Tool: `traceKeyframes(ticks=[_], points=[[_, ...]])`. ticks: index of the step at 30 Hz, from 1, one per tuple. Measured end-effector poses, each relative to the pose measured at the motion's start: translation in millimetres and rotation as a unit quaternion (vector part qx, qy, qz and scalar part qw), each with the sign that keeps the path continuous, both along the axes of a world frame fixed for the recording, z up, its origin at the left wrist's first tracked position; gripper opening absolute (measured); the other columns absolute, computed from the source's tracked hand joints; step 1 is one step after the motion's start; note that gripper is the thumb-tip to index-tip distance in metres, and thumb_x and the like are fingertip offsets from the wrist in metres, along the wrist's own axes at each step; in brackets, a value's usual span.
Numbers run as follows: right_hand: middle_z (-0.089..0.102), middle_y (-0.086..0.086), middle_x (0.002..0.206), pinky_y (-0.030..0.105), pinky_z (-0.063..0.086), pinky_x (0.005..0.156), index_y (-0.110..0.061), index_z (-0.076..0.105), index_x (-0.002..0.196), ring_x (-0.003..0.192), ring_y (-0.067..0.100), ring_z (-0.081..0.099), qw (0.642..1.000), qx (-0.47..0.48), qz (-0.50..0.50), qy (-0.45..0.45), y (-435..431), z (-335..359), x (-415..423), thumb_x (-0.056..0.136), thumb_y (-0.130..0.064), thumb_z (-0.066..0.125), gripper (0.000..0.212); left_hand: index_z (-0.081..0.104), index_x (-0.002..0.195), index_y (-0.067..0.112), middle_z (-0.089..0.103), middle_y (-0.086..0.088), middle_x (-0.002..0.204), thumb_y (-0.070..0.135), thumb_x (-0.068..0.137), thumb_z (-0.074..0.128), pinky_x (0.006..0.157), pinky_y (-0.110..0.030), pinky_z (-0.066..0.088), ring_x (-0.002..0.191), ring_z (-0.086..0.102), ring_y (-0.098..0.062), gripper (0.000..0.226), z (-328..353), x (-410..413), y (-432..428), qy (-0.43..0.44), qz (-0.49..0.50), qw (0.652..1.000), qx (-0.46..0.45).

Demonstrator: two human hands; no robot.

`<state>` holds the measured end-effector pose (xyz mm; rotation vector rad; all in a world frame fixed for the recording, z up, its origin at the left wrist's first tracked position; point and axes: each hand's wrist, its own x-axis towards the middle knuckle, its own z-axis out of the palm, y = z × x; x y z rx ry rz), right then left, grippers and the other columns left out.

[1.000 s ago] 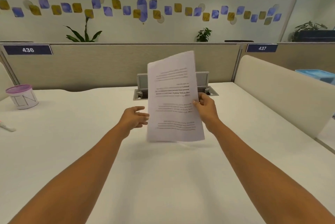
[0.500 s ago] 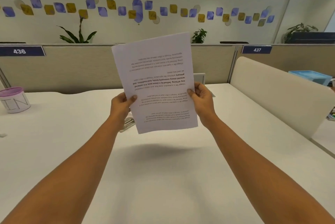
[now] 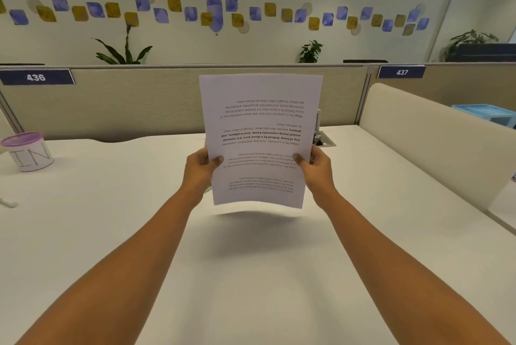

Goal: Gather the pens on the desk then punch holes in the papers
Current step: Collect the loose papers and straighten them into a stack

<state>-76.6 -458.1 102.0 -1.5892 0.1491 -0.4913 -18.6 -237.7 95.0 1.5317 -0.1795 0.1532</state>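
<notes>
Your left hand [image 3: 198, 170] and right hand [image 3: 317, 170] each pinch a side edge of the papers [image 3: 259, 135], thumbs on the printed face, holding them upright above the desk [image 3: 251, 275] with the text upside down. Far left stands a purple-lidded cup [image 3: 28, 151].

Bright, even office light is coming from overhead, diffuse, so surfaces are looking matte. The papers [image 3: 259, 121] are casting a soft, fuzzy-edged shadow on the white table [image 3: 111, 233] just below their bottom edge. The forearms [image 3: 125, 275] are throwing only faint shading beside them. Table is reading warmer/cream toward the near edge. Wide-angle lens is bending the partition [image 3: 167, 99] top & stretching the corners outward. Mid-page print is reading fairly sharp, while lower lines are smearing into blur. Cup [image 3: 28, 152] at left edge & bkgd plants [image 3: 122, 48] are looking soft.
</notes>
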Motion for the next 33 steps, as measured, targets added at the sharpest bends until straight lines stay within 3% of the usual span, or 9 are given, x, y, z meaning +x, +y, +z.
traceKeyframes(ticks=[4, 8, 11, 15, 18, 21, 26, 29, 33], points=[[0.064, 0.007, 0.107, 0.046, 0.054, 0.087, -0.014, 0.057, 0.109, 0.096, 0.028, 0.062, 1.000, 0.012, 0.001, -0.015, -6, 3, -1, 0.088, -0.010, 0.059, 0.021, 0.063, 0.097, 0.018, 0.069, 0.012, 0.088, 0.004, 0.085, 0.060, 0.055, -0.019, 0.052, 0.075, 0.067, -0.007, 0.019, 5, -2, 1, -0.003, -0.003, 1.000, -0.005], [0.064, 0.012, 0.115, 0.048, 0.052, 0.091, -0.010, 0.058, 0.113, 0.103, 0.033, 0.061, 1.000, 0.006, 0.002, 0.018, -7, -21, -7, 0.088, -0.009, 0.060, 0.026, 0.062, 0.101, 0.010, 0.067, -0.003, 0.100, 0.001, 0.085, 0.060, 0.068, -0.023, 0.051, 0.089, 0.063, -0.024, 0.019, -12, -8, 0, 0.029, -0.016, 0.999, -0.015], [0.064, 0.013, 0.115, 0.051, 0.051, 0.092, -0.011, 0.059, 0.112, 0.103, 0.034, 0.061, 1.000, 0.004, -0.002, 0.031, -8, -28, -8, 0.088, -0.008, 0.059, 0.025, 0.062, 0.101, 0.010, 0.065, -0.007, 0.103, 0.001, 0.086, 0.058, 0.078, -0.033, 0.049, 0.092, 0.061, -0.027, 0.018, -15, -11, -4, 0.031, -0.013, 0.999, -0.002], [0.065, 0.008, 0.106, 0.047, 0.053, 0.088, -0.014, 0.059, 0.108, 0.097, 0.031, 0.062, 1.000, -0.014, -0.002, 0.021, -12, -20, -3, 0.088, -0.011, 0.060, 0.020, 0.063, 0.097, 0.014, 0.067, -0.002, 0.097, 0.002, 0.086, 0.059, 0.070, -0.027, 0.051, 0.086, 0.063, -0.024, 0.017, -6, -8, -3, 0.020, -0.004, 1.000, -0.008], [0.065, 0.007, 0.106, 0.044, 0.054, 0.088, -0.013, 0.059, 0.110, 0.098, 0.030, 0.062, 0.999, -0.024, 0.008, 0.026, -17, -25, -4, 0.087, -0.011, 0.061, 0.023, 0.063, 0.096, 0.015, 0.067, 0.003, 0.090, 0.003, 0.085, 0.060, 0.071, -0.027, 0.052, 0.087, 0.063, -0.023, 0.017, -6, -9, -3, 0.025, -0.011, 1.000, 0.002], [0.066, 0.011, 0.108, 0.041, 0.053, 0.089, -0.008, 0.060, 0.108, 0.098, 0.029, 0.062, 0.997, -0.035, 0.023, 0.061, -21, -42, -6, 0.086, -0.008, 0.062, 0.022, 0.063, 0.096, 0.013, 0.067, -0.002, 0.091, 0.003, 0.085, 0.061, 0.075, -0.029, 0.052, 0.087, 0.062, -0.025, 0.015, -12, -12, -3, 0.019, 0.020, 1.000, 0.006], [0.066, 0.003, 0.087, 0.019, 0.044, 0.064, -0.013, 0.060, 0.086, 0.083, 0.021, 0.058, 0.991, -0.061, 0.028, 0.113, -31, -62, -10, 0.086, -0.011, 0.063, 0.004, 0.063, 0.101, 0.011, 0.066, -0.007, 0.100, 0.006, 0.086, 0.060, 0.081, -0.036, 0.050, 0.088, 0.062, -0.026, 0.016, -13, -11, -1, 0.014, 0.054, 0.998, -0.013], [0.066, 0.002, 0.083, 0.025, 0.047, 0.070, -0.016, 0.059, 0.079, 0.084, 0.022, 0.059, 0.993, -0.024, 0.020, 0.117, -35, -61, -10, 0.086, -0.014, 0.064, 0.008, 0.062, 0.108, 0.003, 0.067, -0.011, 0.102, 0.006, 0.087, 0.060, 0.082, -0.038, 0.052, 0.088, 0.062, -0.026, 0.022, -13, -11, -1, 0.021, 0.066, 0.997, -0.029], [0.067, 0.003, 0.081, 0.028, 0.049, 0.071, -0.016, 0.059, 0.076, 0.083, 0.022, 0.061, 0.993, 0.054, 0.015, 0.107, -40, -56, -9, 0.084, -0.016, 0.066, 0.010, 0.061, 0.108, 0.004, 0.067, -0.004, 0.088, 0.003, 0.087, 0.058, 0.071, -0.028, 0.053, 0.076, 0.063, -0.017, 0.021, -12, -14, -3, 0.026, 0.054, 0.996, -0.072]])
